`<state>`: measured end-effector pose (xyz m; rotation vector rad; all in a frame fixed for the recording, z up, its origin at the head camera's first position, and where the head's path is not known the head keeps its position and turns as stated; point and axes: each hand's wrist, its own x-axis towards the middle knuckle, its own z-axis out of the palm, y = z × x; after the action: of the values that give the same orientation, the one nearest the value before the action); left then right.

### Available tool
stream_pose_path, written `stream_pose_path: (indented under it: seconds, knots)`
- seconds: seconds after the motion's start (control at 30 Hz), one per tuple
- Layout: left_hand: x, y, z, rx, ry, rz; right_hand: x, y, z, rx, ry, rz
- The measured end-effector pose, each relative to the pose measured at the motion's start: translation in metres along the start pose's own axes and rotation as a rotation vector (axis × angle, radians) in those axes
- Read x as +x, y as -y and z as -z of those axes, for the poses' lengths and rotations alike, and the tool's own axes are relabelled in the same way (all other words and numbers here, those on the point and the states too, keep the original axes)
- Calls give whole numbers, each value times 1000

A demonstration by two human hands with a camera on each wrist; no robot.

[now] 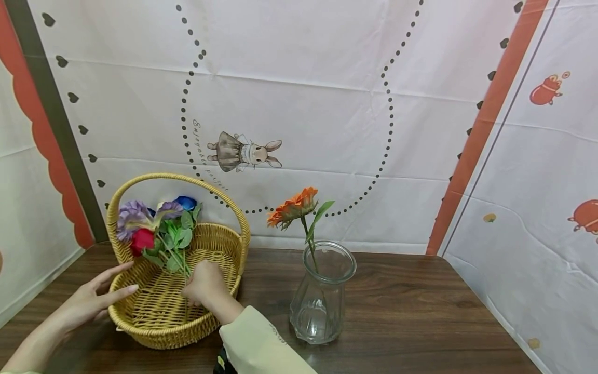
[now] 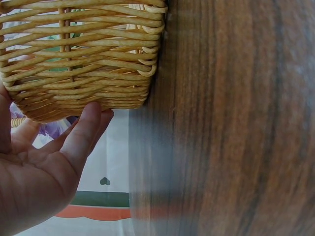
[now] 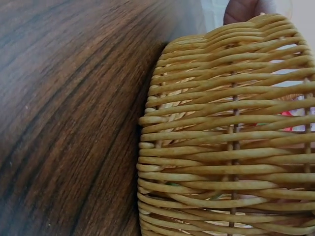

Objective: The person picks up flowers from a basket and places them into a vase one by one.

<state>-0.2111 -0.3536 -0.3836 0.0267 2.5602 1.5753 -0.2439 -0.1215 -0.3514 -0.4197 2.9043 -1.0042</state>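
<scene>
My right hand [image 1: 205,285] reaches into the yellow wicker basket [image 1: 163,337], its fingers curled round a flower stem. Which bloom that stem carries, I cannot tell. Artificial flowers lean against the basket's back left: a purple ruffled flower [image 1: 133,221], a red rose [image 1: 142,240] and a blue rose [image 1: 186,202], with green leaves among them. At the basket's left rim, my left hand [image 1: 86,304] rests with thumb and index finger straight and spread. In the left wrist view, fingertips of the left hand [image 2: 44,167] touch the outer weave.
Right of the basket stands a clear glass vase [image 1: 320,311] holding one orange flower [image 1: 294,208] with a green leaf. Both stand on a dark wood table [image 1: 402,322]. A printed white cloth [image 1: 299,119] hangs behind. The basket's tall handle [image 1: 179,177] arches over the flowers.
</scene>
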Motion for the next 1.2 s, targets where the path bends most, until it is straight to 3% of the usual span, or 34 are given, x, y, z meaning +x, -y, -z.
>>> stream_pose_path:
  seconds: [0.1,0.23,0.5,0.7,1.2]
  knots:
    - [1,0,-1,2,1,-3,1,0,-2,-30,3,-9]
    - [1,0,-1,9,1,-1,2,-1,0,22,-5,-22]
    - [-1,-3,0,42,-7,11,1,3,13,357,-33,-121]
    - [0,-2,-1,12,-2,6,0,7,24,530,-43,-151]
    - [1,-1,2,44,9,26,-12,7,48,631,-43,-130]
